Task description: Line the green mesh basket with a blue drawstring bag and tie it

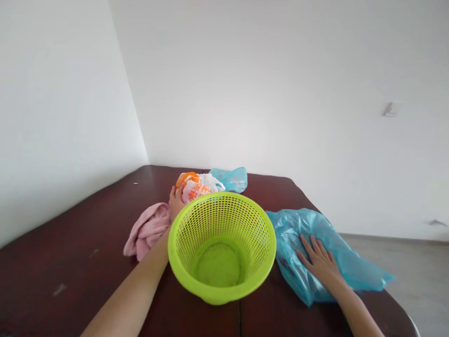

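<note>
Seems to be at the step of handling bags, one per hand. Rests with the right hand (321, 264) flat on a crumpled, translucent blue plastic bag (301, 224), just right of a round lime-green perforated plastic basket (219, 267) on the dark red-brown counter (87, 252) — with splayed fingers, pinching nothing. Reaches past the basket with the left hand (176, 203) to a bunched white-and-orange plastic bag (196, 187); hard to say whether gripping. Calls, probably, for curling fingers into plastic before any lift.

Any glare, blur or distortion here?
Head view: glare on the nearer blue plastic bag under the right hand; the wall fitting looks soft; edges of the dark table bow, suggesting lens distortion; mesh of the green basket is crisp.
</note>
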`<state>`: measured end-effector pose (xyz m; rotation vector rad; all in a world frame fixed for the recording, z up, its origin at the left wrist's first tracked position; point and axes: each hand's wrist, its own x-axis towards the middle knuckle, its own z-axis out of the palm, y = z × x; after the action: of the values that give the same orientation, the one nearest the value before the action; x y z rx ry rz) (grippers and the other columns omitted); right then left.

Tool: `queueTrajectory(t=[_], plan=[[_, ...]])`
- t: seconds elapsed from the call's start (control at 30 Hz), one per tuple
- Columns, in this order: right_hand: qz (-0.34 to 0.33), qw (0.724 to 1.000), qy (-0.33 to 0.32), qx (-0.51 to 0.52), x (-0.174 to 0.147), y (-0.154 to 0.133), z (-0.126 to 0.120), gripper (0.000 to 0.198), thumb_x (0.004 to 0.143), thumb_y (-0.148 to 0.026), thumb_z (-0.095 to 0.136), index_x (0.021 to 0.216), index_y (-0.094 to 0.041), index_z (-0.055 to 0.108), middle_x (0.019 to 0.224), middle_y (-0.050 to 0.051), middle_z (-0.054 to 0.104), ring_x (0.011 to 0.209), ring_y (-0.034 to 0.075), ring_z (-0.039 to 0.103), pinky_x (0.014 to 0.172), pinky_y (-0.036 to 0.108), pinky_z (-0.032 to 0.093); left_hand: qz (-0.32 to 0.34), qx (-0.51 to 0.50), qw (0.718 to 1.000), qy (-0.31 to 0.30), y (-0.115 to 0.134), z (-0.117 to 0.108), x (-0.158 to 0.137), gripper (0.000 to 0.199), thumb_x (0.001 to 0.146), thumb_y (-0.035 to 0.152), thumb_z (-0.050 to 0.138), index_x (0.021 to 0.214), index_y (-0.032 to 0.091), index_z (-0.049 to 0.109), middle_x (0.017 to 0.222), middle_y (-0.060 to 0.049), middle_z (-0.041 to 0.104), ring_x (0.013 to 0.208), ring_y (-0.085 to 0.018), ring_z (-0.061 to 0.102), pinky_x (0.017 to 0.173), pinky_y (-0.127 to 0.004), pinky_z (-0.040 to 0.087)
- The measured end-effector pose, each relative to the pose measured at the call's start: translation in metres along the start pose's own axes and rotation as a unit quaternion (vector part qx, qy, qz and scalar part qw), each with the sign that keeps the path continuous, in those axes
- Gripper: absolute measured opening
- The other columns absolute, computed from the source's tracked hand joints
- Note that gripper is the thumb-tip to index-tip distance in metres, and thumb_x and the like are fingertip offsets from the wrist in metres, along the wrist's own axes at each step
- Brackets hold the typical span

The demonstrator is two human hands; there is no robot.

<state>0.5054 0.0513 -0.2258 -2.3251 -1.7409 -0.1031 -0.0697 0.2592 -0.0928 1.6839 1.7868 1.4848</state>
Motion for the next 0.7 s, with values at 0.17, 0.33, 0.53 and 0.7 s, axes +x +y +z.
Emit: queueTrajectory(t=[0.17, 0.33, 0.53, 0.7], plan=[[0.023, 0.998, -0.022, -0.051, -0.015, -0.011, 0.0, 0.092, 0.115, -0.08, 0.025, 0.194, -0.033, 0.034, 0.202, 0.013, 0.025, 0.187, 0.043, 0.027, 0.145, 0.077, 0.028, 0.034, 0.186, 0.982, -0.029, -0.005, 0.01, -0.01, 0.067, 0.119, 0.045, 0.054, 0.182, 0.021, 0.054, 0.202, -0.017, 0.026, 0.186, -0.046, 0.025, 0.15, -0.066, 0.027], [0.022, 0.999, -0.017, -0.042, -0.014, -0.012, -0.003, 0.089, 0.117, -0.078, 0.025, 0.193, -0.034, 0.036, 0.202, 0.013, 0.028, 0.186, 0.043, 0.029, 0.145, 0.076, 0.029, 0.087, 0.279, 0.956, -0.005, -0.014, 0.001, -0.014, 0.069, 0.123, 0.045, 0.05, 0.188, 0.021, 0.046, 0.203, -0.023, 0.016, 0.186, -0.053, 0.016, 0.146, -0.078, 0.022], [0.023, 0.999, -0.014, -0.035, -0.011, -0.007, 0.001, 0.088, 0.117, -0.074, 0.022, 0.192, -0.031, 0.041, 0.2, 0.013, 0.034, 0.185, 0.041, 0.033, 0.145, 0.073, 0.032, 0.135, 0.295, 0.943, -0.072, -0.03, -0.004, -0.018, 0.071, 0.116, 0.027, 0.062, 0.185, 0.015, 0.049, 0.199, -0.029, 0.024, 0.184, -0.058, 0.021, 0.144, -0.082, 0.026], [0.026, 0.999, -0.019, -0.04, -0.018, -0.012, -0.002, 0.094, 0.114, -0.075, 0.023, 0.192, -0.026, 0.041, 0.199, 0.014, 0.035, 0.185, 0.042, 0.033, 0.146, 0.073, 0.031, 0.164, 0.24, 0.953, -0.082, -0.021, -0.003, -0.02, 0.067, 0.118, 0.024, 0.058, 0.182, 0.006, 0.048, 0.197, -0.034, 0.023, 0.184, -0.059, 0.016, 0.143, -0.088, 0.018]])
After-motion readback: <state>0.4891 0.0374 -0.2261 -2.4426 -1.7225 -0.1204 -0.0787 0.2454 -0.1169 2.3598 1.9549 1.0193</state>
